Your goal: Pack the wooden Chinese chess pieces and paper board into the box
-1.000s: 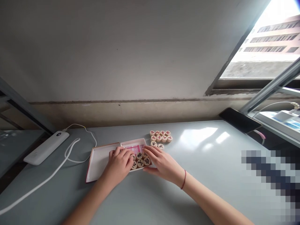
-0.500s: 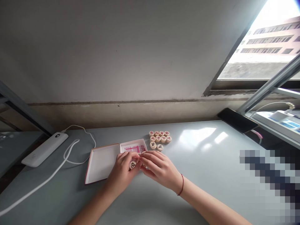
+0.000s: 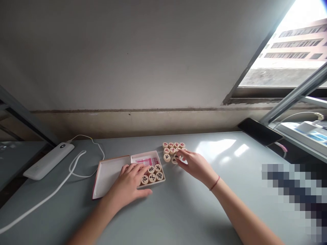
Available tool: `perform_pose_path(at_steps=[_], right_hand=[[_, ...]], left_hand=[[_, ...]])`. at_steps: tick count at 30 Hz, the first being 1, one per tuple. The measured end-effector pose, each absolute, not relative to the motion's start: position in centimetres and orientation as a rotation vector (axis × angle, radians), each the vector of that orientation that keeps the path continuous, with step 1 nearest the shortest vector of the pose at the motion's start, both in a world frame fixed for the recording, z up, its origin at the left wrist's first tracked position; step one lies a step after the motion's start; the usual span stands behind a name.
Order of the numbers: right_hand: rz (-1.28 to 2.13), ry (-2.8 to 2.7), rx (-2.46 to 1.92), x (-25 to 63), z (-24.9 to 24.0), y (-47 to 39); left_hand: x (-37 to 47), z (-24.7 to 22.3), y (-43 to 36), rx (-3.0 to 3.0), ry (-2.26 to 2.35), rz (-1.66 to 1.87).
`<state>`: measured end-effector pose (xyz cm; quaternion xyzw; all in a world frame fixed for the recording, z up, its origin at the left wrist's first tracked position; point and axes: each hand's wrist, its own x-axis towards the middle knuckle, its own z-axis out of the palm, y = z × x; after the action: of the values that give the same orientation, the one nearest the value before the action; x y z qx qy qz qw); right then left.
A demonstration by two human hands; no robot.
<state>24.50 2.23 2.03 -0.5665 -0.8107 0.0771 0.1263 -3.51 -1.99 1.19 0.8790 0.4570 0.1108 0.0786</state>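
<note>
The person's right hand (image 3: 198, 167) has its thumb and fingers closed around a black-marked xiangqi piece (image 3: 176, 157), just beside the red-marked xiangqi pieces (image 3: 172, 150) on the counter (image 3: 194, 211); another black-marked disc (image 3: 174, 160) sits beneath or just beside the held one, though the fingers make it hard to tell which; a further black-marked disc (image 3: 167, 157) lies between this spot and the open game box (image 3: 163, 172).

The left hand (image 3: 126, 185) grasps nothing that shows; its fingers are spread over the box's near-left part, the thumb pointing towards the right hand along the near edge; inside the box, black-marked xiangqi pieces (image 3: 152, 178) sit side by side, faces up, some partly covered by the left fingers, with pink-and-white printed paper (image 3: 146, 161) behind them; the white-lined lid (image 3: 109, 173) lies open on the left.

Farther left, a white power bank (image 3: 51, 161) rests with a white cable (image 3: 53, 194) near it; a black smartphone (image 3: 260, 132) is at the counter's far right.
</note>
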Motion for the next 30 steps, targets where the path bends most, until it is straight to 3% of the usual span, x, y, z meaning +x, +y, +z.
perform_pose_path(at_steps=[11, 30], right_hand=[[0.288, -2.428, -1.713, 23.4, 1.3, 2.0], [-0.093, -2.363, -1.749, 22.5, 0.6, 1.8]], left_hand=[[-3.6, 0.5, -1.6, 2.635, 1.361, 0.287], [-3.4, 0.5, -1.9, 2.635, 1.396, 0.326]])
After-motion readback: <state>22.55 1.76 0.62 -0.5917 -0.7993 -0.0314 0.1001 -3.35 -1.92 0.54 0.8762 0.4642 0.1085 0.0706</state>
